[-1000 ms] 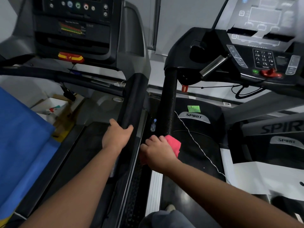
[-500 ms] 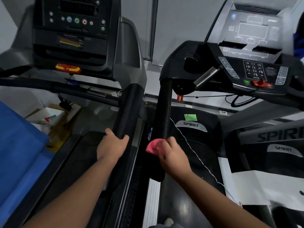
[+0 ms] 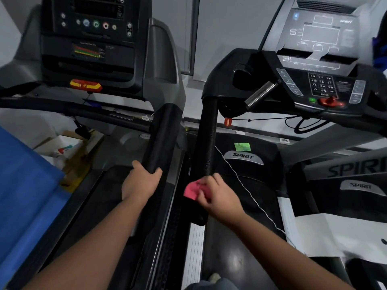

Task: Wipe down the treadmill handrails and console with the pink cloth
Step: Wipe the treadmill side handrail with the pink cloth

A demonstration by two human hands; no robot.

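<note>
The right hand (image 3: 219, 195) curled around the pink cloth (image 3: 191, 190), pressing it against the lower end of the Spirit treadmill's black handrail (image 3: 206, 143). The cloth showed at that hand's 9 o'clock. The left hand (image 3: 140, 183) gripped the neighbouring treadmill's padded handrail (image 3: 161, 139), at the cloth's 9 o'clock. The Spirit console (image 3: 320, 80) sat at 1 o'clock, well apart from both hands.

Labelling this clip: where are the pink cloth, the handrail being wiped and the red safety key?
pink cloth (image 3: 191, 190): head view, exposed left half.
handrail (image 3: 206, 139): head view, black foam mid-length.
red safety key (image 3: 329, 102): head view, its middle.
</note>
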